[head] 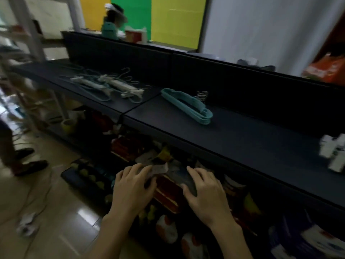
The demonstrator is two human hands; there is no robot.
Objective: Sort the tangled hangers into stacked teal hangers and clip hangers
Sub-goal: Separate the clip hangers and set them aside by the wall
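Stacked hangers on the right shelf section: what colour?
Teal plastic, with silver metal hooks; the stacked hangers show clearly in the head view.

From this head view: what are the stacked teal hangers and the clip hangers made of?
Stacked teal hangers: bodies look matte, possibly plastic or flocked; no glare; hooks are thin silvery wire, likely metal.
Clip hangers: pale cream bars and clips, smooth, probably plastic, with thin wire hooks. Blur leaves the finish open.
Both lie on the dark shelf.
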